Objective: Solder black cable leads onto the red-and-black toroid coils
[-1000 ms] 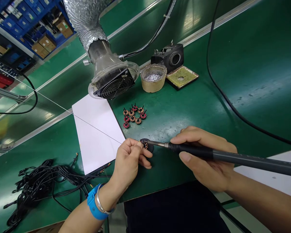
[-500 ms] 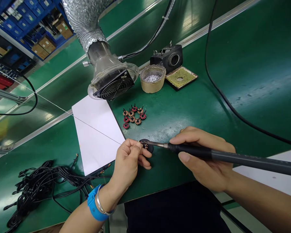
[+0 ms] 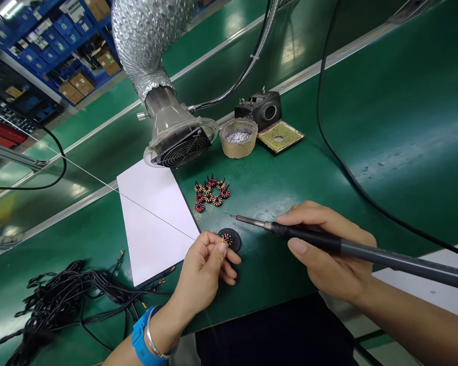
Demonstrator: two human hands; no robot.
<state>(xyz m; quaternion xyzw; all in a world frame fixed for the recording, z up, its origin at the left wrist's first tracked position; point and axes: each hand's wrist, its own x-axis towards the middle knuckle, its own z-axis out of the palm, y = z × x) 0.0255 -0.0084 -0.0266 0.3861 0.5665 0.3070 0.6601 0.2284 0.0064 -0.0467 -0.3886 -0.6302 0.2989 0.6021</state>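
My left hand [image 3: 206, 262] is closed, thumb and forefinger pinched at the edge of a small copper-wound ring coil [image 3: 228, 239]. The coil sits on a round black disc [image 3: 234, 243] on the bench. A thin solder wire [image 3: 152, 211] runs taut from the upper left into this hand; a short yellowish end shows at the fingertips, and the exact grip is partly hidden. My right hand [image 3: 328, 249] is wrapped round a soldering iron [image 3: 316, 240] like a pen. The iron's tip points left, above and right of the disc, apart from the coil.
Several red and copper ring coils [image 3: 209, 193] lie beyond the disc. A fume extractor [image 3: 181, 142] hangs over a white sheet [image 3: 156, 218]. Behind are a solder pot [image 3: 238, 138], an iron stand [image 3: 261, 108] and a sponge tray [image 3: 280, 136]. Black cables [image 3: 68, 300] are heaped at left.
The iron's tip has lifted off the coil and moved up and away, uncovering the coil and disc. My left hand stays at the coil. The whole view has shifted slightly.
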